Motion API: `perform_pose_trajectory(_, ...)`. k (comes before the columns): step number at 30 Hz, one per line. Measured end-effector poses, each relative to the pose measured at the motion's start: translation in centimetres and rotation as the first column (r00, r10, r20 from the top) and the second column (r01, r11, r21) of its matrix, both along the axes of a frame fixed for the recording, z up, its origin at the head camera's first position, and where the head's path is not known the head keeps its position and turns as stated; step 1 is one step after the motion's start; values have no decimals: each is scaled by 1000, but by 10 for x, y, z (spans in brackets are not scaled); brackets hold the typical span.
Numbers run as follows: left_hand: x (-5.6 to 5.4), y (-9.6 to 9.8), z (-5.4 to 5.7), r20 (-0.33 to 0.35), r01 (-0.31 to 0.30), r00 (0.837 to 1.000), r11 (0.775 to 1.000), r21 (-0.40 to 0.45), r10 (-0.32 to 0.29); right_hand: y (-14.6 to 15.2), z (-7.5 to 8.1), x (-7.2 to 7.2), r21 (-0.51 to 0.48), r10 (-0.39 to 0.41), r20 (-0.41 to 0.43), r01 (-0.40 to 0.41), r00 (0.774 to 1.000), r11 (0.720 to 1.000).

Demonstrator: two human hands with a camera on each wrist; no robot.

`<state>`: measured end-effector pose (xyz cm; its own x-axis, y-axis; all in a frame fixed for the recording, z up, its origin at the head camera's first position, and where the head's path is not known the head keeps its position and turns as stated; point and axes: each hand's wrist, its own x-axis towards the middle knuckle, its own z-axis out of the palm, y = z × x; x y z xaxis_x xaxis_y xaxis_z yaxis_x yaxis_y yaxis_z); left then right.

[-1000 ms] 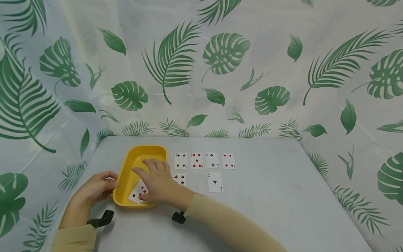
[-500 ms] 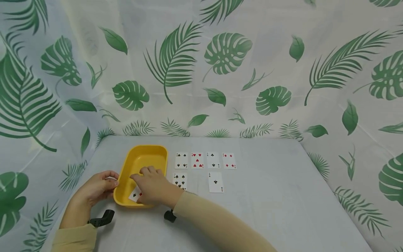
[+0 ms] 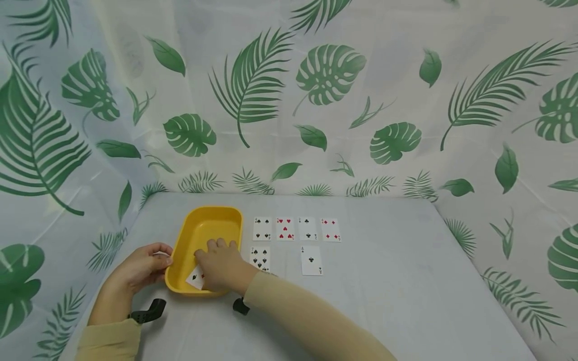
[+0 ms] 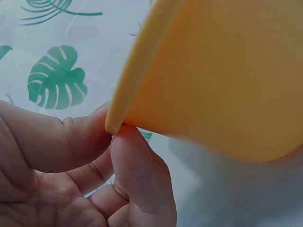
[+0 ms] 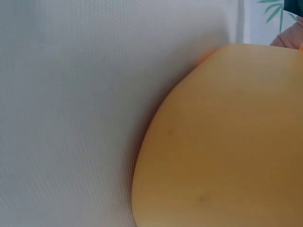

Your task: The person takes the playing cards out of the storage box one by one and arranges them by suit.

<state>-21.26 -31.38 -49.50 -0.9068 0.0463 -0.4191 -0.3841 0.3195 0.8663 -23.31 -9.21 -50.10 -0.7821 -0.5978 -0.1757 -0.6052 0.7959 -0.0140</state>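
Observation:
A yellow plastic tray (image 3: 220, 212) sits on the left of the table. Thumb and forefinger of my left hand (image 3: 140, 268) pinch its left rim; the left wrist view shows this hand (image 4: 71, 146) on the tray edge (image 4: 137, 66) up close. My right hand (image 3: 224, 265) reaches down inside the near end of the tray, its fingers bent over playing cards (image 3: 194, 277) lying there. Most of those cards and the right fingertips are hidden, so I cannot see whether it grips one. In the right wrist view the tray's outer wall (image 5: 213, 132) blocks the fingers.
Right of the tray, face-up cards form a back row: four of spades (image 3: 262, 228), five of hearts (image 3: 285, 228), a low club (image 3: 306, 228), four of diamonds (image 3: 331, 229). Nearer lie a seven of spades (image 3: 259, 256), partly behind my right arm, and an ace of clubs (image 3: 311, 260).
My right hand has moved slightly left and lower into the tray, its fingers bending more and covering more of the cards. The left hand keeps its hold on the rim.

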Motion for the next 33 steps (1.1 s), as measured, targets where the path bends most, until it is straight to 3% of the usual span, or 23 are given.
perform_pose_trajectory(13, -1, 2, -1, -10, 8, 1000, 1000, 5, -8, 3, 0, 0, -46, 2, -6, -2, 1000, 999)
perform_pose_trajectory(20, -2, 1, -1, -5, 1, 1000, 1000, -4, -1, 7, 3, -2, -113, 49, -55, -55, 997, 992)
perform_pose_trajectory(33, 0, 0, 1, -5, 17, 1000, 1000, -2, -17, 17, 7, -3, -242, 146, -21, -146, 989, 959)
